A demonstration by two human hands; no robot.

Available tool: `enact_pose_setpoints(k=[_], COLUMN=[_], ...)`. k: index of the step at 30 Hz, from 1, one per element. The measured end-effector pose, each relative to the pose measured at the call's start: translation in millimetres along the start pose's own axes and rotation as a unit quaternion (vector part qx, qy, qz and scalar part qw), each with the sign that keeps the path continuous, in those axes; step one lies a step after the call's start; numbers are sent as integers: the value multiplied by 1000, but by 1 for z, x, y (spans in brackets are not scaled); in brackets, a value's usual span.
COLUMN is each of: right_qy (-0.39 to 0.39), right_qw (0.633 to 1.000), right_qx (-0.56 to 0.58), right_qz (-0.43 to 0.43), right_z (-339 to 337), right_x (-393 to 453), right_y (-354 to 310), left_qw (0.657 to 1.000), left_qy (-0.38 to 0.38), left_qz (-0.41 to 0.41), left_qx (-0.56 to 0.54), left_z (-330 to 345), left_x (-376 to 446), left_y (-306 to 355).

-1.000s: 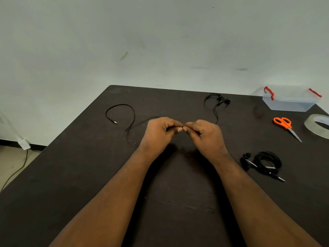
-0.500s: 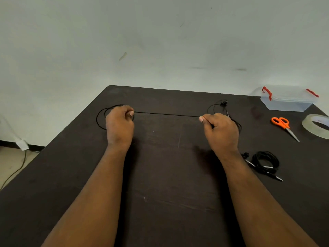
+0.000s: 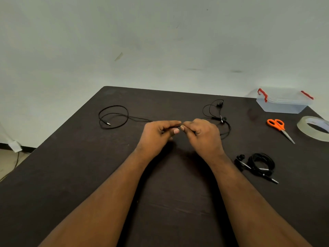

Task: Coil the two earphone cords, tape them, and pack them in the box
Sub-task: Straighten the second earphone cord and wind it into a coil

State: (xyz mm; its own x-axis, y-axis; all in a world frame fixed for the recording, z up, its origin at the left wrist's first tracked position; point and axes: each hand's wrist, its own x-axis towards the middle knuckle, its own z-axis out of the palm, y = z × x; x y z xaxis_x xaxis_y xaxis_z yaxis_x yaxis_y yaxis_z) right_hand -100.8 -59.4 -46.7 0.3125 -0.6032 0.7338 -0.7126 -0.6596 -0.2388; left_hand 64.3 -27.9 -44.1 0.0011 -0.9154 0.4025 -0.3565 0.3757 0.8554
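Note:
A long black earphone cord (image 3: 114,117) lies across the dark table (image 3: 71,166). Its plug end loops at the left and its earbuds (image 3: 220,111) lie at the right. My left hand (image 3: 157,133) and my right hand (image 3: 202,135) meet at the table's middle, and each pinches the cord's middle stretch between thumb and fingers. A second black earphone cord (image 3: 258,164) lies coiled in a bundle to the right of my right forearm. The clear box (image 3: 283,102) with red latches stands at the far right corner.
Orange-handled scissors (image 3: 279,128) lie right of the earbuds. A roll of clear tape (image 3: 314,128) sits at the right edge. The table's left edge drops to the floor, where a cable hangs.
My hands, spread wide apart with the cord stretched taut half a second ago, have come back together at the middle. The plug end now lies in a loop on the left.

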Motion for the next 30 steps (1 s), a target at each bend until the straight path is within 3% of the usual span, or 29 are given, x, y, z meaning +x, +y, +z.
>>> enact_pose_setpoints(k=[3,6,13,16,22,24,26,28,30], right_qy=[-41,-31,-11,0,-6,-8,-7,-1,-5], right_qw=[999,998,998,998,998,999,999,999,999], right_qx=[9,46,47,51,46,39,35,43,46], right_qz=[-8,14,27,31,34,32,29,19,0], right_z=[1,-1,-10,-11,-7,-6,-4,-1,2], right_x=[1,2,4,3,2,2,2,2,1], right_y=[-3,0,6,10,7,7,4,0,-4], left_qw=[995,977,954,949,948,934,923,951,981], left_qy=[26,76,237,260,250,230,197,139,85], left_qz=[57,93,42,14,5,3,56,107,92], left_qx=[77,178,178,178,197,273,326,255,145], left_z=[-7,-12,-52,-62,-58,-48,-28,-2,15], left_x=[4,8,12,10,7,5,0,-6,-11], left_y=[-4,-6,-14,-14,-12,-4,11,20,21])
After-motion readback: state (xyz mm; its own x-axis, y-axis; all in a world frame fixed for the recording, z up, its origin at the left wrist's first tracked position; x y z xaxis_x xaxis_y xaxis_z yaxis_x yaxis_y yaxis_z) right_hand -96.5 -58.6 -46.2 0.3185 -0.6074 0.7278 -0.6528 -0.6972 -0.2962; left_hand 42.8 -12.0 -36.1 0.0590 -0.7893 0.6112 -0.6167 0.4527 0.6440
